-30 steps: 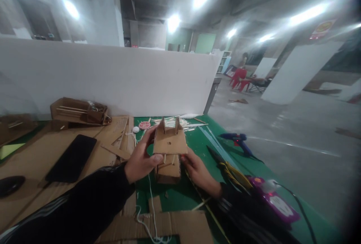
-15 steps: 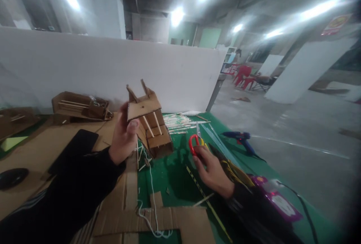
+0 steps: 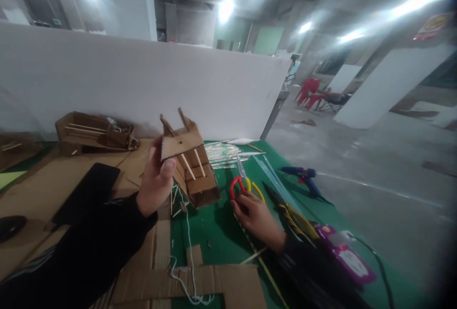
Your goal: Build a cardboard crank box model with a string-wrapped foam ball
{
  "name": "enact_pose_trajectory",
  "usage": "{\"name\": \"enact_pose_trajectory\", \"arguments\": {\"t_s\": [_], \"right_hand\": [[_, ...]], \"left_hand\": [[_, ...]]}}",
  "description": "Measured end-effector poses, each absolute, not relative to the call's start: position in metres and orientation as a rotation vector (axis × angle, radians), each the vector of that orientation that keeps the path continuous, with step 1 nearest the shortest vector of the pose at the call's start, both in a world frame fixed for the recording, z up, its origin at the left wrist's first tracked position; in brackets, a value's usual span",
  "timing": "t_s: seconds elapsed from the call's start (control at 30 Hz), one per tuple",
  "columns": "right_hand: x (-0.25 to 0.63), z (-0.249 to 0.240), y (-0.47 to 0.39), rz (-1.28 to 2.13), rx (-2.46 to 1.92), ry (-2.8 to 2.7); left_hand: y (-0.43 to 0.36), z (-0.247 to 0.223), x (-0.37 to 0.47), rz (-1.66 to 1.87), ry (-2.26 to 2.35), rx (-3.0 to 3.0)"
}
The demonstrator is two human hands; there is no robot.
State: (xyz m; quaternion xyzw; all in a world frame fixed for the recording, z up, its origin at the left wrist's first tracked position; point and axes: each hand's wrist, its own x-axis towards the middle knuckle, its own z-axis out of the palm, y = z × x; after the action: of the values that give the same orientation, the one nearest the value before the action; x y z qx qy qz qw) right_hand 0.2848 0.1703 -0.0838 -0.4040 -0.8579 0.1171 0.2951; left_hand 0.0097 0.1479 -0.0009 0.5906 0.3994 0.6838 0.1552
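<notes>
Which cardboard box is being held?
The two-pronged box, tilted in the left hand; the back-left box and left-edge box have no hand on them.

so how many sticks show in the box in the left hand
2. One stick is nearer the left hand, the other just right of it, both spanning the opening of the box. Others may be hidden inside.

Phone (image 3: pixel 87 190) left of the box (image 3: pixel 192 160) (2 sticks (image 3: pixel 200 162) inside), scissors (image 3: pixel 244 177) right, glue gun (image 3: pixel 306 178) beyond.
</notes>
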Motion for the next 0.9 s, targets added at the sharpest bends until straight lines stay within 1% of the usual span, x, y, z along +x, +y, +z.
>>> {"name": "enact_pose_trajectory", "arguments": {"t_s": [0.17, 0.37, 0.53, 0.67, 0.83, 0.9], "right_hand": [[0.285, -0.092, 0.18, 0.316, -1.046, -2.35], [0.284, -0.094, 0.181, 0.275, -1.065, -2.364], [0.288, -0.084, 0.175, 0.245, -1.113, -2.261], [0.289, -0.068, 0.166, 0.406, -1.001, -2.226], [0.278, -0.055, 0.149, 0.909, -0.81, -2.195], [0.273, -0.056, 0.145, 0.971, -0.812, -2.17]], "left_hand": [[0.142, -0.007, 0.027, 1.69, 0.923, 1.702], [0.139, -0.021, 0.036, 1.392, 0.782, 1.706], [0.137, -0.022, 0.037, 1.264, 0.66, 1.711], [0.137, -0.019, 0.038, 1.249, 0.688, 1.745], [0.135, -0.017, 0.036, 1.201, 0.696, 1.803], [0.129, -0.018, 0.028, 1.142, 0.838, 1.861]]}}
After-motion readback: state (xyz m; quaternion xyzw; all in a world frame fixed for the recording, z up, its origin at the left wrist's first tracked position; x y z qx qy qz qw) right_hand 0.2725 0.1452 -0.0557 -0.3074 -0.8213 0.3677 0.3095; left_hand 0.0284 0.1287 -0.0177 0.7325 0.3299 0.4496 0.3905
